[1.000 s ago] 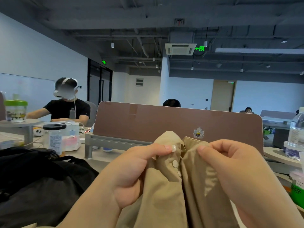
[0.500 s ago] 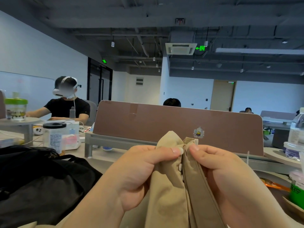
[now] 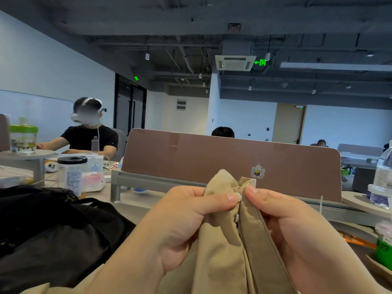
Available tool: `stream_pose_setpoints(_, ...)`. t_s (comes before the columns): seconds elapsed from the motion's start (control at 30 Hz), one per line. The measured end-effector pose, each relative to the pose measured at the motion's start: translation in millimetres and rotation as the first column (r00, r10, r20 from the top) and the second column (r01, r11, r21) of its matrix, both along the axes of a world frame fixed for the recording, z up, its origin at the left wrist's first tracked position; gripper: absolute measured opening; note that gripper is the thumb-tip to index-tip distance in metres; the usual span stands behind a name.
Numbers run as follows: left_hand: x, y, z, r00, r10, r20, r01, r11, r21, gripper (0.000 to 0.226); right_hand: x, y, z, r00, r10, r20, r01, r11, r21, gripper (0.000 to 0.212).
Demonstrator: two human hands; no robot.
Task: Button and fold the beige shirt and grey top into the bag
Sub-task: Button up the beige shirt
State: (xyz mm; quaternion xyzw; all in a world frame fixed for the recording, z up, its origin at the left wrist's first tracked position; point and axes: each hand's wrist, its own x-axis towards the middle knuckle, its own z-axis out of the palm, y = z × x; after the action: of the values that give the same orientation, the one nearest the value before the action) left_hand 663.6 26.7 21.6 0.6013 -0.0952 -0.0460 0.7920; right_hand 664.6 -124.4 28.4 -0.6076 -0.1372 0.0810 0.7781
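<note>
While both front edges of the beige shirt (image 3: pixel 220 257) are held raised in the near centre of the view, the buttoning step is judged to be in hand; folding and bagging are not yet begun. The left hand (image 3: pixel 182 225) pinches the left placket, thumb extended flat along the cloth toward the seam and the remaining fingers curled shut behind the fabric. The right hand (image 3: pixel 290 230) pinches the right placket, thumb tip meeting the left thumb tip at the edge, its fingers likewise closed on the cloth. A pale button (image 3: pixel 237 217) shows edge-on just below the two thumbs, sitting between the plackets; whether it has passed through its hole cannot be told. The next move is judged to call for easing that button fully through, then shifting both grips down to the following one. A black bag (image 3: pixel 55 234) lies at near left on the desk (image 3: pixel 135 200), apart from the shirt. The grey top is not identifiable in view.
</note>
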Motion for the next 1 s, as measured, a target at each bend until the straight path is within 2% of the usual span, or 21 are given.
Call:
stream_pose_setpoints(0.27,-0.2,-1.2,-2.3,0.995,0.077,0.064,-0.08,0.996,0.04,0.023,-0.1,5.0,0.1,0.994,-0.082,0.073,0.083,0.996,-0.013,0.025)
stream_pose_setpoints(0.43,2.3,1.7,-2.4,0.992,0.089,0.093,-0.092,0.995,0.033,0.02,3.7,1.0,2.1,0.991,-0.068,0.116,0.068,0.998,-0.002,0.026)
stream_pose_setpoints(0.63,0.3,2.1,-2.4,0.993,0.05,0.104,-0.055,0.997,0.049,0.016,4.2,1.7,1.1,0.991,-0.091,0.098,0.098,0.993,-0.062,0.008)
stream_pose_setpoints(0.73,-2.0,0.8,-2.1,0.973,0.124,0.193,-0.154,0.977,0.15,0.014,3.5,5.3,0.9,0.976,-0.159,0.152,0.182,0.971,-0.154,0.004)
stream_pose_setpoints(0.83,-0.3,-2.3,-3.8,0.923,0.208,0.324,-0.309,0.902,0.301,0.018,4.5,9.5,-0.6,0.936,-0.253,0.246,0.314,0.916,-0.251,0.007)
stream_pose_setpoints(0.93,1.3,-4.9,-3.9,0.927,0.207,0.313,-0.316,0.879,0.356,0.025,3.2,12.1,-0.7,0.895,-0.299,0.331,0.393,0.88,-0.268,0.007)
stream_pose_setpoints(1.0,0.8,-5.4,-3.0,0.943,0.194,0.271,-0.28,0.902,0.329,0.031,2.6,12.8,-2.2,0.857,-0.332,0.393,0.449,0.856,-0.256,0.007)
